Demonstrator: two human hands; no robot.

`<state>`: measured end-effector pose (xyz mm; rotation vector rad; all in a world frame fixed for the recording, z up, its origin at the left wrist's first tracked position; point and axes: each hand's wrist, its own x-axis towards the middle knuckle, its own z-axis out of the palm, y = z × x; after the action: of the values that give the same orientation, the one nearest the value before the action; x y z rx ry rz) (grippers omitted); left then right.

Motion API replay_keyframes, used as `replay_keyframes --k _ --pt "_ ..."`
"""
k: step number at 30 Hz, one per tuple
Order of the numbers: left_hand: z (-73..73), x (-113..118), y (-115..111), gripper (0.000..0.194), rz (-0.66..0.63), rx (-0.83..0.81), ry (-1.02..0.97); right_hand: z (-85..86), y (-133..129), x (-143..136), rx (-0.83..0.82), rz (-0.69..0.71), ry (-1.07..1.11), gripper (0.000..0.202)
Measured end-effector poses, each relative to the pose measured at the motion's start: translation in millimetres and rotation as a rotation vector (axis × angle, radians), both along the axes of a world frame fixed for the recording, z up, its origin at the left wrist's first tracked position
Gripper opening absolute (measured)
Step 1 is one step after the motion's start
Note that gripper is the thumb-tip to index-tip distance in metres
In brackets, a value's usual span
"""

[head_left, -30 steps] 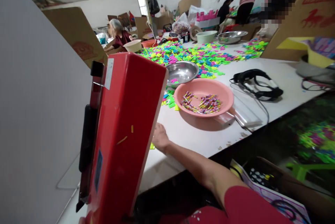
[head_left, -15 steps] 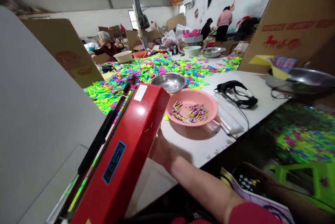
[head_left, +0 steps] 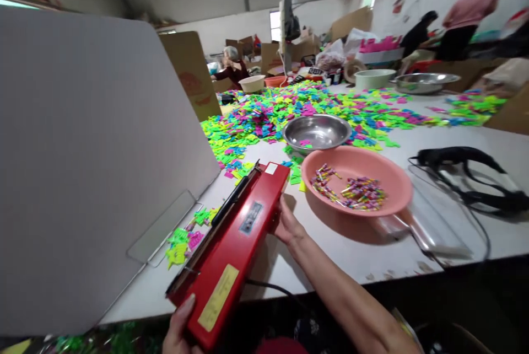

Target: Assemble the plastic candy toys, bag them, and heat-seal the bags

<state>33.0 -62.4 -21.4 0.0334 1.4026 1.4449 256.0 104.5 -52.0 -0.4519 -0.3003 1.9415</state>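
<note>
A red impulse bag sealer [head_left: 243, 232] with a black-handled arm slants across the near part of the table, both my hands on it. My left hand [head_left: 181, 327] grips its near end, thumb on top beside a yellow label. My right hand [head_left: 287, 223] holds the far right side, with its fingers partly hidden behind the casing. Whether the sealer's underside touches the table cannot be made out. Left of it lie a few green, yellow and pink plastic pieces [head_left: 182, 243]. A pink basin [head_left: 397, 177] with small colourful wrapped sticks stands right of my right hand.
A steel bowl [head_left: 316, 132] sits behind the basin, before a wide heap of bright plastic pieces [head_left: 264, 106]. A large pale panel [head_left: 103, 166] rises at left. Clear plastic bags [head_left: 438, 227] and a black strap headset [head_left: 471, 177] lie at right. A black cord [head_left: 273, 286] trails from the sealer.
The sealer has come down and away from the camera, nearer the tabletop. My left hand now shows at its near end. The view has turned left.
</note>
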Motion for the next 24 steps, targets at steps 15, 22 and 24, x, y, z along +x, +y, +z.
replay_keyframes --k 15,22,24 --pt "-4.6 60 -40 0.076 -0.27 0.237 -0.219 -21.4 -10 50 -0.15 -0.187 -0.308 0.028" --pt "-3.7 29 -31 0.068 -0.605 0.232 -0.397 -3.4 -4 68 -0.123 -0.166 -0.445 0.028" --pt "-7.4 21 -22 0.074 -0.756 0.107 -0.409 8.0 -3 73 -0.116 -0.152 -0.502 0.027"
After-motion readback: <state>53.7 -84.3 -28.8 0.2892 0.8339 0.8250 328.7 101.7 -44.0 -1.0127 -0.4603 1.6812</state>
